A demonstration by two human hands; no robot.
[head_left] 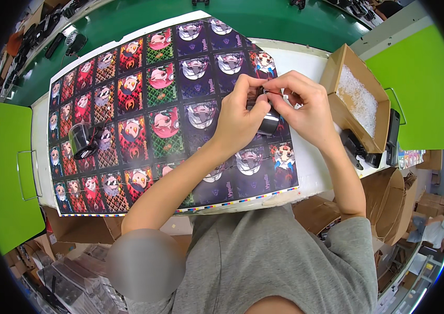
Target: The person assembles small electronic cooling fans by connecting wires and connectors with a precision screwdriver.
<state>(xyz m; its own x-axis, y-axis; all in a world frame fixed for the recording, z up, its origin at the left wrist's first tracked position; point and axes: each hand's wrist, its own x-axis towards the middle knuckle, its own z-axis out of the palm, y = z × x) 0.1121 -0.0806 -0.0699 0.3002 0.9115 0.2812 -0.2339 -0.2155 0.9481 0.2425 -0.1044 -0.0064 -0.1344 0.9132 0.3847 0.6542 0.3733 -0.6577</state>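
My left hand (238,118) is closed around a black cylindrical part (269,124) with a shiny band, tilted just above the printed sheet. At its upper end, my right hand (308,107) pinches with thumb and forefinger at something small and dark, too covered by the fingers to name. Both hands meet there, fingertips close together. On the left part of the sheet lies a similar cylinder (81,140), clear-walled with a black end and a dark piece beside it.
A large sheet of printed cartoon cards (164,83) covers most of the white table. To the right stands an open cardboard box (332,78) holding small clear pieces. Black parts (355,149) lie by its near side. Green panels (2,172) flank the table.
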